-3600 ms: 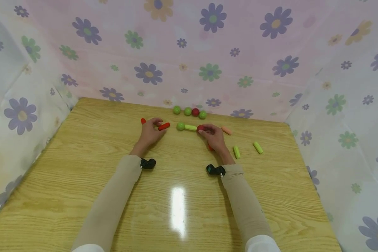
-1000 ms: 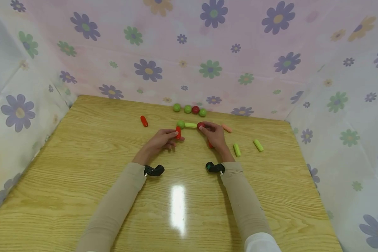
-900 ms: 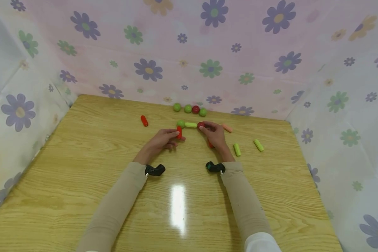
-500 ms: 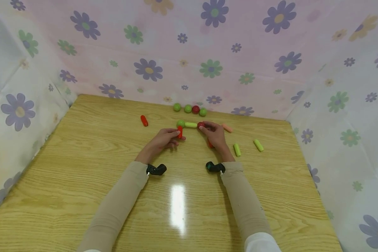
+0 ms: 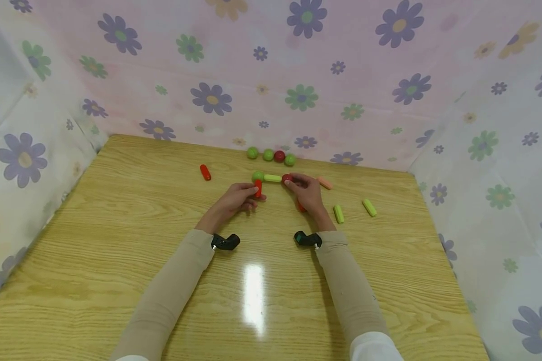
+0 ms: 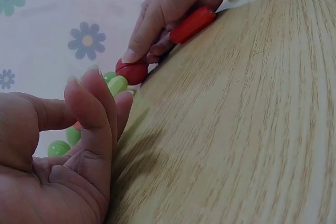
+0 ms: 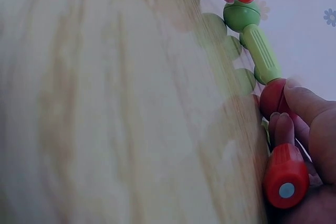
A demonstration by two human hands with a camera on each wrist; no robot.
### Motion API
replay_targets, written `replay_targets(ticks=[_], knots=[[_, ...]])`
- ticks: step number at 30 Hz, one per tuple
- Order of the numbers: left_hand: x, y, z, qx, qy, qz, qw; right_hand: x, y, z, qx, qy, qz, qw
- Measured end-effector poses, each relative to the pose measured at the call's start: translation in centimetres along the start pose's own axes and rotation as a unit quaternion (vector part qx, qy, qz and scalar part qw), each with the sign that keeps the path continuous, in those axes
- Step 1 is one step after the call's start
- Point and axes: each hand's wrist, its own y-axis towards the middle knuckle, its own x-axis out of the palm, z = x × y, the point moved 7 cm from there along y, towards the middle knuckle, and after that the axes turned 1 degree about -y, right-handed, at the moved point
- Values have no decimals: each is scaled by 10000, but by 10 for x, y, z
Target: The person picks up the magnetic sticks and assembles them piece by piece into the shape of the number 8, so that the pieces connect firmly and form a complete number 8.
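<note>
My left hand pinches a red stick between thumb and fingers, its far end touching a green ball. My right hand grips a red ball with thumb and fingertips. Between those two balls runs a light green stick, meeting one at each end, so the three make a short line on the wooden table. A second red stick lies just beside my right fingers; I cannot tell whether they touch it.

Farther out, an orange stick lies to the right of my right hand, with two loose green sticks nearer me and farther right. Another red stick lies off to the left. Behind everything, by the flowered cloth, sits a row of four balls, three green and one red.
</note>
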Motion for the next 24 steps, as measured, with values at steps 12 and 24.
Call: replay_targets(ticks=[12, 24], knots=[[-1, 2, -1, -66, -168, 3, 9998, 0, -2, -6, 21, 24, 34, 10000], [-1, 0, 0, -76, -220, 45, 9997, 0, -3, -4, 11, 87, -12, 10000]])
